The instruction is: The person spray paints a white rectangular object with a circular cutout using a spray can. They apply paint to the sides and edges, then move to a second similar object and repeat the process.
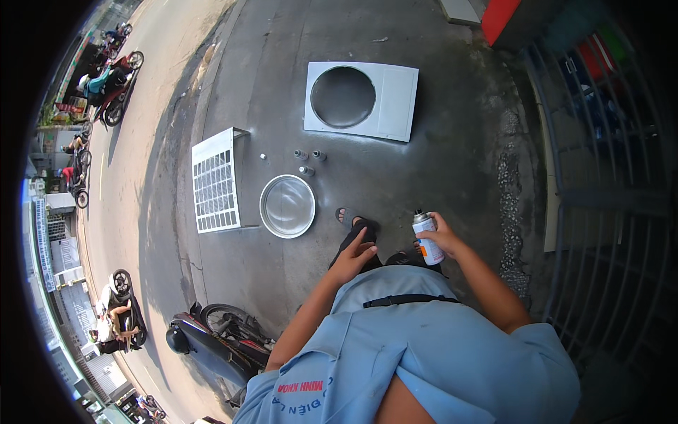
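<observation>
My right hand (446, 237) grips an upright white spray can (426, 239) with a dark top. My left hand (353, 258) hangs empty near my dark trouser leg, fingers apart. Ahead on the grey pavement lies a white panel (394, 99) with a large dark round opening. To the left are a white grid panel (215, 185) with side brackets and a round shallow silver metal piece (287, 206). Several small cans (306, 170) stand between them, with a small white object (263, 157) nearby.
A parked motorbike (212, 339) stands at my lower left. Riders on motorbikes (113, 92) are on the road (148, 85) at far left. A metal grille gate (607, 212) runs along my right. A red block (498, 21) stands at the top right.
</observation>
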A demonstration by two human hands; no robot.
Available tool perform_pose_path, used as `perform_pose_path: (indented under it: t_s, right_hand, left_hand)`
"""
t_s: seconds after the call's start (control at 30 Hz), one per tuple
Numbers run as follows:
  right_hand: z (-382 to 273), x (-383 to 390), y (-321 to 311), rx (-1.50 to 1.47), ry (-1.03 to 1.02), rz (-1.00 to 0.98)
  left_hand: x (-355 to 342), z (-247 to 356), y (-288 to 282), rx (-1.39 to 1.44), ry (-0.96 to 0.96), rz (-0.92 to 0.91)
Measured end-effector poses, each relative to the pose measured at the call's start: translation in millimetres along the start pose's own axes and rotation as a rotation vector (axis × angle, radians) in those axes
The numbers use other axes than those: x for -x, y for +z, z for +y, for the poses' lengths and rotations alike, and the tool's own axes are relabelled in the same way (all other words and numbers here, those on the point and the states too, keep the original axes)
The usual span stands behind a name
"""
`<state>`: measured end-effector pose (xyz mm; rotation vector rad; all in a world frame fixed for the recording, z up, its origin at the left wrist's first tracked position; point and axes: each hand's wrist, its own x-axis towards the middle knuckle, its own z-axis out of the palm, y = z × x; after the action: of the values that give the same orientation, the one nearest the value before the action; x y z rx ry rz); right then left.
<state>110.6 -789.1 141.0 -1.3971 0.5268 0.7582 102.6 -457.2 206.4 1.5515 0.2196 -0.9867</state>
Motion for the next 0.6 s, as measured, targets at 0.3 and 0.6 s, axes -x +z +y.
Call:
perform_pose_path:
  t_s: [0.3, 0.6]
  right_hand:
    - [75, -1, -153, -0.221, 0.192, 0.495]
    - [60, 42, -214, -0.095, 0.284, 0.76]
  left_hand:
    - [-69, -10, -55, -0.456, 0.019, 0.042]
    - [-221, 119, -86, -0.83, 0.029, -0.132]
